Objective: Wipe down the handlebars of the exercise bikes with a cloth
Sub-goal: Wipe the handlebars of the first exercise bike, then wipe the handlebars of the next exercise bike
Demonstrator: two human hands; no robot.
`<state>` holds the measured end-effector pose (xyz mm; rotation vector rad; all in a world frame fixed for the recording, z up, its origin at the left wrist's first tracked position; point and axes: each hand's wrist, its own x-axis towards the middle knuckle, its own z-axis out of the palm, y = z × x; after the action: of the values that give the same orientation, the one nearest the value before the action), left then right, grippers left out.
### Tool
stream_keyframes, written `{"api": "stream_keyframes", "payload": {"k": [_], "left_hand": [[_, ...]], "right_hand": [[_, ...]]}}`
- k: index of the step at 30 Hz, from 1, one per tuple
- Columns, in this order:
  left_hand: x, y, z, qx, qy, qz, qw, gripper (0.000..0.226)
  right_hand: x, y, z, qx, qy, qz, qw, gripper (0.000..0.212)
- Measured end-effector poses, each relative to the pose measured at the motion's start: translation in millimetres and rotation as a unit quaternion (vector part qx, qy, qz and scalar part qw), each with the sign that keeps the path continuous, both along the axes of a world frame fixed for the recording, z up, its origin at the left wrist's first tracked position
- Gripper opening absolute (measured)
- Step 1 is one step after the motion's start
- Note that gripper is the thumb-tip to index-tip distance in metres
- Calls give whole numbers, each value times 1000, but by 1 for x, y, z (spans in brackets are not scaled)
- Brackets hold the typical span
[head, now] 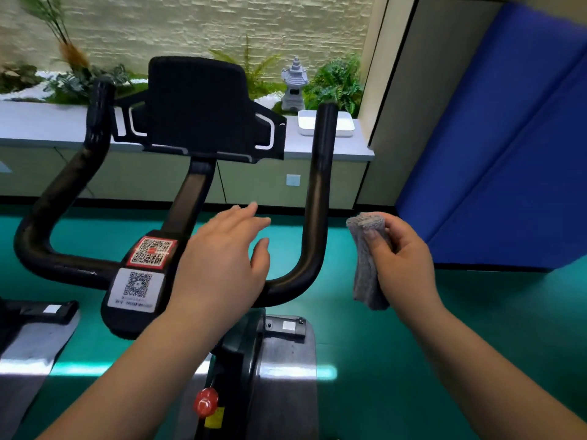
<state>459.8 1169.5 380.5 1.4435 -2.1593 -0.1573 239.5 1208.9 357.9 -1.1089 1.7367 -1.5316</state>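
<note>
An exercise bike's black handlebars [317, 192] curve up in two arms, left and right of a black console holder [197, 103]. Two QR-code stickers [149, 252] sit on the stem. My left hand [222, 262] hovers with straight fingers over the lower bar near the right bend; I cannot tell whether it touches the bar. My right hand [400, 258] grips a folded grey cloth [368, 274], held upright just right of the right handlebar arm, apart from it.
A red knob [205, 402] sits on the frame below. A second bike's part [41, 312] shows at lower left. Behind are a white ledge [47, 122] with plants, a stone lantern [294, 85] and a white tray [346, 125]. A blue padded wall [502, 147] stands right; green floor below.
</note>
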Motion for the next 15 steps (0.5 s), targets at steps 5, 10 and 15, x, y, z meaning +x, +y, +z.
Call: {"api": "stream_keyframes", "payload": {"k": [5, 10, 15], "left_hand": [[-50, 3, 4, -39, -14, -54, 998, 35], [-123, 1, 6, -90, -39, -89, 991, 36], [-207, -11, -21, -119, -75, -97, 985, 33]], "right_hand": [[-46, -11, -9, 24, -40, 26, 999, 21], [-113, -22, -16, 69, -36, 26, 997, 14], [-195, -33, -19, 79, 34, 40, 995, 11]]}}
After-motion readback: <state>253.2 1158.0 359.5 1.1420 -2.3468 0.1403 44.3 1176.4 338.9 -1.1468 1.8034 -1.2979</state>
